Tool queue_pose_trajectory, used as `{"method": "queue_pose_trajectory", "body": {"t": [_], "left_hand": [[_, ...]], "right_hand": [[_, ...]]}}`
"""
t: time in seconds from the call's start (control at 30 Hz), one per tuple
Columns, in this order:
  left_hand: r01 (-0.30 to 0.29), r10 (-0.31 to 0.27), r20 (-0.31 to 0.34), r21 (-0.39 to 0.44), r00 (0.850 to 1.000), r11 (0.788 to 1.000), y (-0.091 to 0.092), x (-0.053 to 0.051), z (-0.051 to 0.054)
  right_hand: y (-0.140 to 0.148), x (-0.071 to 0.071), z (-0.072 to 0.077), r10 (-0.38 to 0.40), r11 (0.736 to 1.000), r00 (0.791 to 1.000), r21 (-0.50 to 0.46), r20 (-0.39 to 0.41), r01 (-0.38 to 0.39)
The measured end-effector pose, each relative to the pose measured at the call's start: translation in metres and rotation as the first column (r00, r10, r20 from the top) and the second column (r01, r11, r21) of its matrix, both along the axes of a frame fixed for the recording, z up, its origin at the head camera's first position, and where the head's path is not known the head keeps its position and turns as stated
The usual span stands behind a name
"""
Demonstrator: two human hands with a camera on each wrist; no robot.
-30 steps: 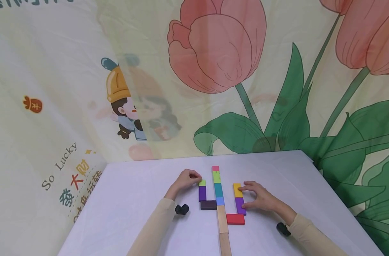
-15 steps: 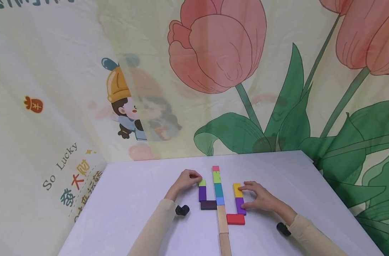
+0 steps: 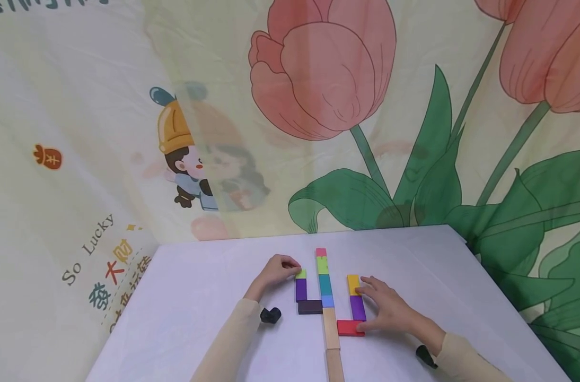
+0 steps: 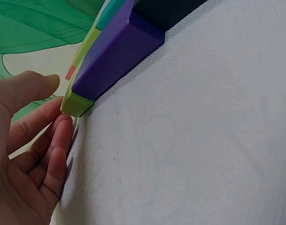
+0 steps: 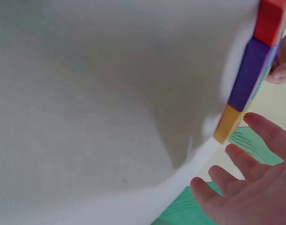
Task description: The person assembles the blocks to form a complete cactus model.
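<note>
My left hand [image 3: 277, 271] touches the far end of a light green block [image 4: 76, 105] with its index fingertip; the thumb stays apart from it. That block adjoins a dark purple block [image 3: 301, 289], which meets a black block [image 3: 310, 307] laid crosswise. On the other side, my right hand [image 3: 395, 309] is spread. Its fingertips are by a yellow block [image 3: 353, 284], and its thumb is at the end of a red block [image 3: 347, 328]. A purple block [image 3: 358, 308] lies between yellow and red. In the right wrist view the fingers are straight and separated.
A central row runs from a pink block [image 3: 321, 252] through green, teal [image 3: 325, 284] and blue blocks to two plain wooden blocks [image 3: 331, 329]. White cloth covers the table [image 3: 213, 297]. A printed curtain [image 3: 223, 53] hangs behind. Black devices [image 3: 271, 315] are at both wrists.
My right hand has spread wider; its thumb has moved nearer, from the purple block to the red one. The left hand and the blocks look unchanged.
</note>
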State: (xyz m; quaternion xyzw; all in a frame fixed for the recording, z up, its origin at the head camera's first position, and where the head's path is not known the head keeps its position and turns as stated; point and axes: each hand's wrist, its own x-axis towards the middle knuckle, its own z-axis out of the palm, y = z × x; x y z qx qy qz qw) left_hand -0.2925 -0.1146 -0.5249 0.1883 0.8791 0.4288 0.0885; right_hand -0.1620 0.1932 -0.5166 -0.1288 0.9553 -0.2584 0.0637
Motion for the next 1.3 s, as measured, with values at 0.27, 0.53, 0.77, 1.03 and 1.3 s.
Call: {"method": "queue_pose_trajectory", "body": {"t": [0.27, 0.53, 0.77, 1.03, 1.3], "left_hand": [[0.012, -0.012, 0.003, -0.01, 1.0, 1.0, -0.0002, -0.0001, -0.0001], [0.029, -0.029, -0.003, 0.005, 1.0, 1.0, -0.0018, -0.004, -0.0028], [0.046, -0.046, -0.015, -0.006, 0.999, 0.999, -0.0014, -0.0036, -0.0017], [0.049, -0.049, -0.016, -0.014, 0.999, 0.999, -0.0015, -0.0043, -0.0027], [0.036, -0.036, -0.001, -0.027, 0.999, 0.999, -0.0015, -0.0037, -0.0026]], "right_hand": [[0.0005, -0.0002, -0.0038, 0.008, 1.0, 1.0, -0.002, 0.015, -0.008], [0.002, -0.0034, -0.0033, 0.025, 1.0, 0.999, -0.013, 0.02, -0.025], [0.0032, -0.0051, -0.0038, 0.039, 0.999, 0.999, -0.019, 0.001, -0.038], [0.0035, -0.0037, -0.0037, 0.048, 0.998, 0.999, -0.038, 0.025, -0.047], [0.0031, -0.0031, -0.0037, 0.048, 0.998, 0.998, -0.041, 0.032, -0.046]]}}
